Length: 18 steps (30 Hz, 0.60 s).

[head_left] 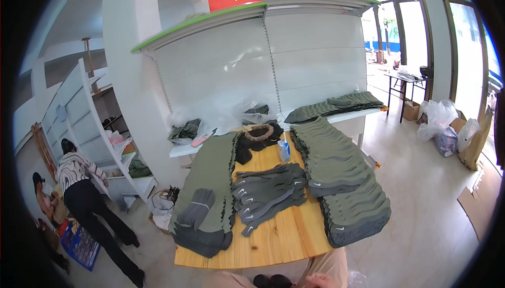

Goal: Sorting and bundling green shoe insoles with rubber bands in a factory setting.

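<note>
At the lower edge, above my right trouser leg, my right hand (320, 280) shows only in part. Its fingers look curled in, and whatever they may hold is cut off by the frame. My left hand is out of the picture. Nearest the right hand, on the wooden table (263, 246), lies a thick stack of overlapping olive-green fabric pieces (355, 209) with dark grey ends. Dark grey fabric pieces (268, 191) with small white marks fan out mid-table. A second olive-green stack (205, 167) lies on the left, topped by a tied grey bundle (197, 208).
Behind the fabric stand a clear-and-blue bottle (284, 150) and a brown ring-shaped thing (259, 133) on black cloth. A white shelf unit (315, 51) backs the table, with more green fabric (336, 105) on it. Plastic bags (442, 122) sit at right; a person (84, 183) bends at left.
</note>
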Each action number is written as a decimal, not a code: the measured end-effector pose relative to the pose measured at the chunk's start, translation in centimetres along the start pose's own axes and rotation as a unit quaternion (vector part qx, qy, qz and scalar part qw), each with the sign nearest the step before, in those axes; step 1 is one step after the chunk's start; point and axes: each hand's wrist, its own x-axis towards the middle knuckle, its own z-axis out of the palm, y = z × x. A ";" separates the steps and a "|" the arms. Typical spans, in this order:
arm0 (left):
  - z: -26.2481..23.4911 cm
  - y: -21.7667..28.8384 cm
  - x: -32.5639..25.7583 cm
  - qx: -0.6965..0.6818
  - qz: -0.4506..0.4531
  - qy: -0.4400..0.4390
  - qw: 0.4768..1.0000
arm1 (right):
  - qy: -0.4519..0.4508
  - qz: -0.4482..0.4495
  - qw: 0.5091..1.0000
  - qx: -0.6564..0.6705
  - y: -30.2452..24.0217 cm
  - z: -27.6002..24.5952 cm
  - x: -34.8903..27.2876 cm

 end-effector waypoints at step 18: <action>-1.2 -0.7 -1.7 -0.066 -0.097 -0.054 0.992 | -0.266 0.092 0.931 0.231 -3.3 -1.5 0.3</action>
